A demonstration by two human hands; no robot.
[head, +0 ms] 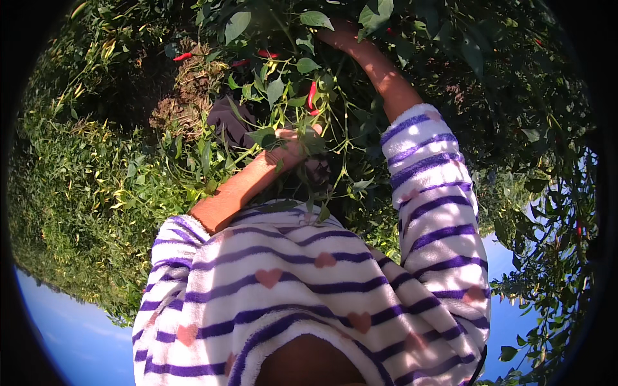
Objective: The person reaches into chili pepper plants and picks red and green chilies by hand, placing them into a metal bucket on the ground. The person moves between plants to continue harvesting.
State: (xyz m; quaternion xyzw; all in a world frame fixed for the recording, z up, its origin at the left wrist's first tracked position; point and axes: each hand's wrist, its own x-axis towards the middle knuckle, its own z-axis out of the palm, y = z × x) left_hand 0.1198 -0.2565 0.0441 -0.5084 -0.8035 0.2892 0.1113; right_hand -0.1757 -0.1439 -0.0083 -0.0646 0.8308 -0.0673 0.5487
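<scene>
Among the stems of a chilli pepper plant (344,140), my left hand (292,147) is partly covered by leaves. Whether its fingers hold a stem or a pod cannot be made out. Just above it hangs a ripe red chilli (312,95), with the red tip of another pod (314,112) below. My right hand (335,34) reaches up into shaded foliage at the top. Leaves and shadow hide its fingers and whatever they touch. Farther left, a red chilli (267,53) and a separate red chilli (183,56) show among the leaves.
Dry soil with straw (186,91) lies to the upper left. Dark cloth (231,120) shows beside my left hand, behind the leaves. Dense chilli plants (96,183) spread along the left, and tall leafy branches (555,227) stand close to my right sleeve (429,159).
</scene>
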